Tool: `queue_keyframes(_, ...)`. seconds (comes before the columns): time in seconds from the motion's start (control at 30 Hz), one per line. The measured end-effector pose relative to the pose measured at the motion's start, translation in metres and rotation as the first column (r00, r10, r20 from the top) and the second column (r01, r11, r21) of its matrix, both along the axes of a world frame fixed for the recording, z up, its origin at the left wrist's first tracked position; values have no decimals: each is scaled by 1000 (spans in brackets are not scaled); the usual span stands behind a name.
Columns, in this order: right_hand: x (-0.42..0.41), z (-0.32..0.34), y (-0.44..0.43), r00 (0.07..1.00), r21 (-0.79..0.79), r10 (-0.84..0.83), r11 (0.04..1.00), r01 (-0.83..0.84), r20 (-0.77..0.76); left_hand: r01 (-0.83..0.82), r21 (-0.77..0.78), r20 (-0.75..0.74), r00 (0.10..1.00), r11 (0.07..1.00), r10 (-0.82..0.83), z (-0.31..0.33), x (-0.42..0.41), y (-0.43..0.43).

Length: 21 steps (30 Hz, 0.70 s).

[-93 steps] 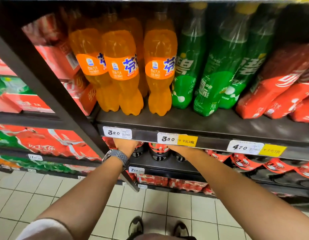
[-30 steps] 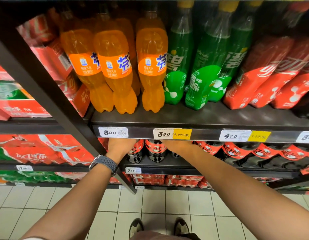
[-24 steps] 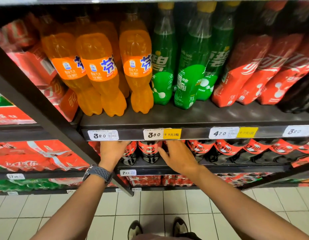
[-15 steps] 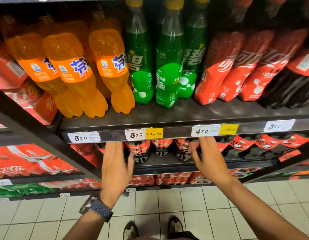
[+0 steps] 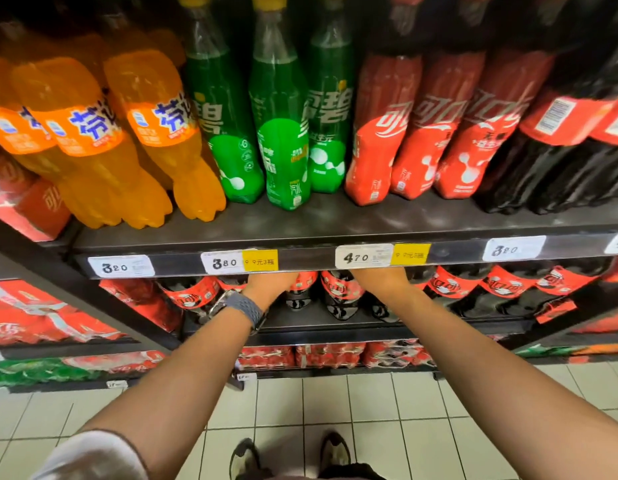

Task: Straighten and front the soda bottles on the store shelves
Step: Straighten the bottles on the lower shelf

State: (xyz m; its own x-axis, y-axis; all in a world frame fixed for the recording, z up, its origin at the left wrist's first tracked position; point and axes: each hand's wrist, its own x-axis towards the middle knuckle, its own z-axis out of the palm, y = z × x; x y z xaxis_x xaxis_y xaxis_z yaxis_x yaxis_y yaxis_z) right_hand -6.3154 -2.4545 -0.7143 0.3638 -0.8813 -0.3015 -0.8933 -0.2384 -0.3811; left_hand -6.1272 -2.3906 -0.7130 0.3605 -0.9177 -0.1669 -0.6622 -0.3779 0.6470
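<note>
A row of dark cola bottles with red labels (image 5: 338, 292) stands on the lower shelf. Both my arms reach in under the upper shelf's price rail (image 5: 300, 261). My left hand (image 5: 271, 284), with a grey watch at the wrist, is beside one cola bottle. My right hand (image 5: 380, 280) is just right of another. The rail hides the fingers of both hands, so their grip does not show. On the upper shelf stand orange soda bottles (image 5: 151, 133), green soda bottles (image 5: 279, 140) and red-wrapped cola bottles (image 5: 383, 133).
Dark cola bottles (image 5: 557, 161) fill the upper shelf's right end. Red multipacks (image 5: 40, 317) sit in the bay to the left, and red can packs (image 5: 328, 355) on the bottom shelf. A black upright (image 5: 92, 299) divides the bays. White floor tiles (image 5: 369, 410) and my shoes are below.
Both hands came out from under the rail, shifted right along the lower shelf and reached back in among the cola bottles. The view moved right with them.
</note>
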Motion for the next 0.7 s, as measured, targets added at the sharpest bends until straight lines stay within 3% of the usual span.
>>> queue_keyframes(0.07, 4, 0, -7, 989, -61, -23, 998, 32, 147, 4, -2, -8, 1000, 1000, -4, 1, 2, -4)
queue_keyframes(0.13, 8, -1, -14, 992, -103, 69, 993, -58, 107, 32, 74, -21, 999, 997, -31, 0, 3, -6)
queue_keyframes(0.2, 3, -4, -19, 991, -36, 95, 995, -91, 99, 7, 76, 11, 1000, 997, -8, -2, 5, -7)
queue_keyframes(0.33, -23, 1, -16, 984, 47, 173, 984, -170, -51, -26, -75, 20, 999, 997, 28, -3, -3, 0)
queue_keyframes(0.43, -20, 5, -18, 990, 34, 98, 994, -102, 99, 77, -131, 80, 995, 988, -67, 1, 0, 1)
queue_keyframes(0.53, -12, 1, -17, 980, -244, 61, 970, -13, 190, 71, -59, 131, 989, 996, -62, 3, 6, 3)
queue_keyframes(0.63, -13, -5, -14, 966, -240, -7, 968, 71, 258, -13, -25, 149, 989, 1000, 17, 0, 6, 0)
queue_keyframes(0.7, -13, -9, -19, 966, -234, 1, 970, 62, 260, 17, 153, 196, 979, 988, -48, -1, 5, 3)
